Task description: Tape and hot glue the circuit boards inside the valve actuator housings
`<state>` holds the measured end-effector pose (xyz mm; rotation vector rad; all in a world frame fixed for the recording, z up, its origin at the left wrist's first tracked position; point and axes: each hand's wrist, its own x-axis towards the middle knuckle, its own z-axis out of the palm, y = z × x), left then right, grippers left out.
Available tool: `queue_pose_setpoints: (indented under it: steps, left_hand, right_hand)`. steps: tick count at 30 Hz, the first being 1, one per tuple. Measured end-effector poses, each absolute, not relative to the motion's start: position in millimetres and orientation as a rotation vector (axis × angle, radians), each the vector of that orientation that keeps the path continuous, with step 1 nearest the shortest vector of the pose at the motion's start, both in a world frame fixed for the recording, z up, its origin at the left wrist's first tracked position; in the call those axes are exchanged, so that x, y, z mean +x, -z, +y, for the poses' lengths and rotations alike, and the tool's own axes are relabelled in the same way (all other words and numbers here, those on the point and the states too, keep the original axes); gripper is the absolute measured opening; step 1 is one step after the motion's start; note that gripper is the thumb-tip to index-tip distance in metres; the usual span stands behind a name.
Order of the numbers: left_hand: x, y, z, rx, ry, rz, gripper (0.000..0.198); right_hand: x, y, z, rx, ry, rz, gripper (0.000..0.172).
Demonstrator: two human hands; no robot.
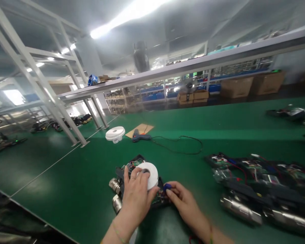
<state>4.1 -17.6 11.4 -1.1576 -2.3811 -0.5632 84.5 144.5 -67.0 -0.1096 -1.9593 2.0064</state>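
Observation:
Near the bottom middle, a black device (pixel 139 158) with circuit boards and wires lies on the green work surface, two metal cylindrical fittings (pixel 115 194) at its left side. My left hand (pixel 137 193) holds a white tape roll (pixel 152 169) over the device, its fingers at the roll's centre hole. At the device's right edge, my right hand (pixel 184 200) pinches a small blue part (pixel 167 186) between thumb and index finger. The left palm hides part of the device.
Beyond the device, a glue gun (pixel 141 136) with a looping cable rests by a cardboard piece (pixel 147 128). White rolls (pixel 115 133) stand to its left. Several similar devices (pixel 259 183) line the right side. A white metal frame (pixel 48 91) rises at the left.

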Motion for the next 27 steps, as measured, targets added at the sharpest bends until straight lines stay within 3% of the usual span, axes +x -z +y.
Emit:
queue_pose_setpoints:
  steps: [8,27]
  left_hand:
    - [-2,2,-23,-1.273,0.457,-2.502,0.032]
    - [0,7,-23,-1.3,0.39,-2.427,0.027]
  right_hand:
    - [86,59,139,-0.047,-1.89,-2.017,0.028]
    - [89,48,138,0.047,-1.301,-2.233,0.019]
